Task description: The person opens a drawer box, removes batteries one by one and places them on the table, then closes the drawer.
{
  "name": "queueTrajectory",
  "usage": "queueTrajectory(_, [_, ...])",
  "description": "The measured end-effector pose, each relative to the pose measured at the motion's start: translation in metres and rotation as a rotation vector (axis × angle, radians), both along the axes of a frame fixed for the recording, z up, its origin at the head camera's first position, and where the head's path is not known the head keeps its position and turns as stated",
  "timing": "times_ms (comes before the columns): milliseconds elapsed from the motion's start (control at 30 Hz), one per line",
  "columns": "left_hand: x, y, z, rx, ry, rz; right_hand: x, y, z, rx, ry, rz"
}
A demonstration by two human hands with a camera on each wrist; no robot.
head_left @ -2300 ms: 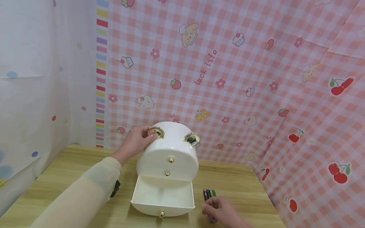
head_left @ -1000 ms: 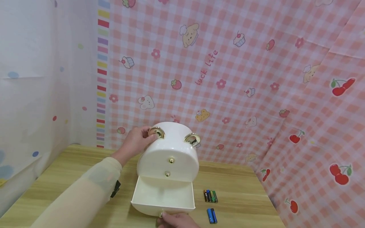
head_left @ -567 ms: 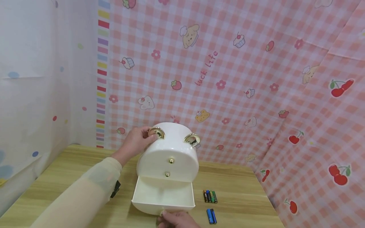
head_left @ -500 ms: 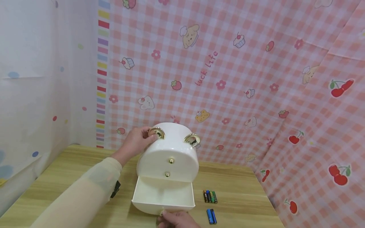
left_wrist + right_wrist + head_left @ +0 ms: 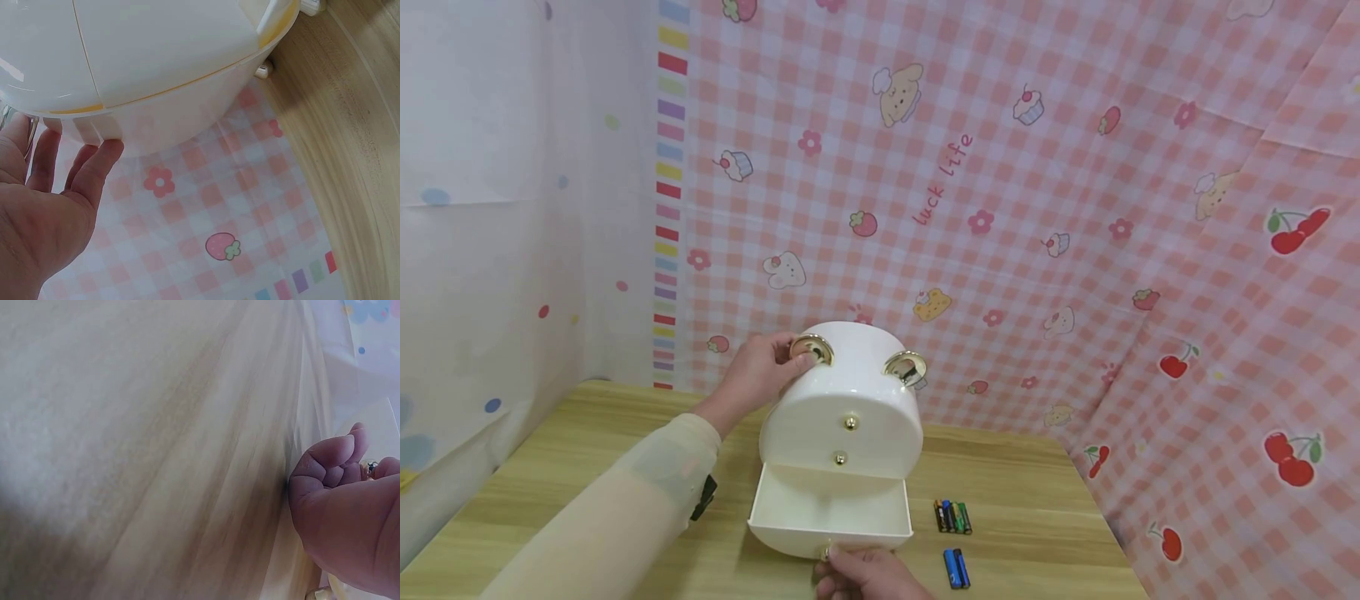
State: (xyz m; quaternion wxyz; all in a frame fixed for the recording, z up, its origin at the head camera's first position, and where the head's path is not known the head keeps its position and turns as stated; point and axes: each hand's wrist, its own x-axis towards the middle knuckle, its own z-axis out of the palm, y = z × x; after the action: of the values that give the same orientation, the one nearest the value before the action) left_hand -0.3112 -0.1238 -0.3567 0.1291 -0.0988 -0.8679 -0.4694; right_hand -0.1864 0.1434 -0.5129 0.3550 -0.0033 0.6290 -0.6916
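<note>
A white drawer box (image 5: 859, 367) with gold ear-shaped rings stands on the wooden table. My left hand (image 5: 758, 368) grips the left gold ear (image 5: 816, 342) between thumb and fingers; in the left wrist view, fingertips (image 5: 112, 144) touch the box's back. The lowest drawer (image 5: 790, 542) is pulled out, with nothing visible inside. At its front, my right hand (image 5: 872, 575) pinches the gold knob (image 5: 827, 553), the other fingers curled beneath. To the right lie two groups of batteries: several mixed-colour ones (image 5: 952, 517) in a row and a blue pair (image 5: 957, 568) nearer me.
Two upper gold knobs (image 5: 850, 422) mark drawers that are closed. The wood-grain table (image 5: 1022, 500) ends at a pink checked cloth (image 5: 985, 275) behind and on the right. A pale cloth (image 5: 490, 275) hangs at the left.
My right hand has left the batteries, moved left and taken hold of the drawer knob. The drawer has slid slightly inward. The left hand has stayed on the ear.
</note>
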Motion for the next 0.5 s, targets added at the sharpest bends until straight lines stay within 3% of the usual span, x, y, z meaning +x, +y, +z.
queueTrajectory(500, [-0.0005,-0.0008,0.0007,0.003,-0.013,-0.009,-0.0054,-0.001,-0.0006,0.009,0.075,0.018])
